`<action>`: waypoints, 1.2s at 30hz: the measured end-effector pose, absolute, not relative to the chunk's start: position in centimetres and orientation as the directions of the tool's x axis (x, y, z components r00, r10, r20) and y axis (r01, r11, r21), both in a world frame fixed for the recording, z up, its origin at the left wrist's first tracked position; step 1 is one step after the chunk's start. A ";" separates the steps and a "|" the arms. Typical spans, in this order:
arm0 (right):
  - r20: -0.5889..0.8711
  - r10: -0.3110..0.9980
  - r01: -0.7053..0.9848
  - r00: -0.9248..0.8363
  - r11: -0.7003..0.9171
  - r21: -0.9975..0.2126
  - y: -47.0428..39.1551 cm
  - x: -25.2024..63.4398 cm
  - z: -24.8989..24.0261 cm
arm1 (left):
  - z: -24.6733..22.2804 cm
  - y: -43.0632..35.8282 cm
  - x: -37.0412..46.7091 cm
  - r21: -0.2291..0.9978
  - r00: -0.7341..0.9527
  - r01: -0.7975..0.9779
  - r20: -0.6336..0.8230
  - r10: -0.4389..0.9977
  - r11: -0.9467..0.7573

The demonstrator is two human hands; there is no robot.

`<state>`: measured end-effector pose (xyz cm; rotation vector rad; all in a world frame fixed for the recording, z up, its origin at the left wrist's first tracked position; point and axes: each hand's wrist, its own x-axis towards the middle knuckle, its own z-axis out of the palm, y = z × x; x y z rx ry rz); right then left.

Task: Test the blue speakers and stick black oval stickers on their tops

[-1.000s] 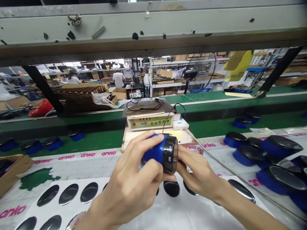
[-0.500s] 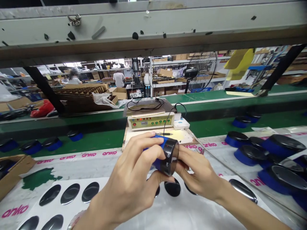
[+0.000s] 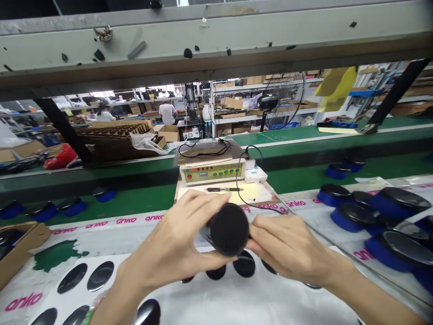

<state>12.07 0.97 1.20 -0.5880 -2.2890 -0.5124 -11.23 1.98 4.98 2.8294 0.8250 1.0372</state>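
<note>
I hold a round puck-shaped device [image 3: 229, 229] between both hands, a little above the bench. Its dark circular face points at me, and its blue body is mostly hidden behind that face. My left hand [image 3: 176, 250] wraps its left side, thumb underneath. My right hand [image 3: 284, 250] pinches its right edge. Under my hands lies a white sheet [image 3: 209, 298] carrying several glossy black oval stickers [image 3: 101, 275].
A beige tester box [image 3: 213, 172] with red and green lights and a black cable stands just behind my hands. Several blue-and-black pucks [image 3: 395, 203] are piled at the right. A cardboard box [image 3: 16, 243] sits at the left. A green conveyor [image 3: 135, 198] with more pucks runs behind.
The device has turned in my hands: its side with the ON/OFF marking faced right before, and its dark round face now points at me. My right hand has shifted onto its edge.
</note>
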 end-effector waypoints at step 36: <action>0.588 0.806 0.872 -0.070 0.336 -0.356 1.3 24.0 -5.2 | 1.0 7.5 9.8 0.973 0.695 -0.012 0.175 0.697 -0.232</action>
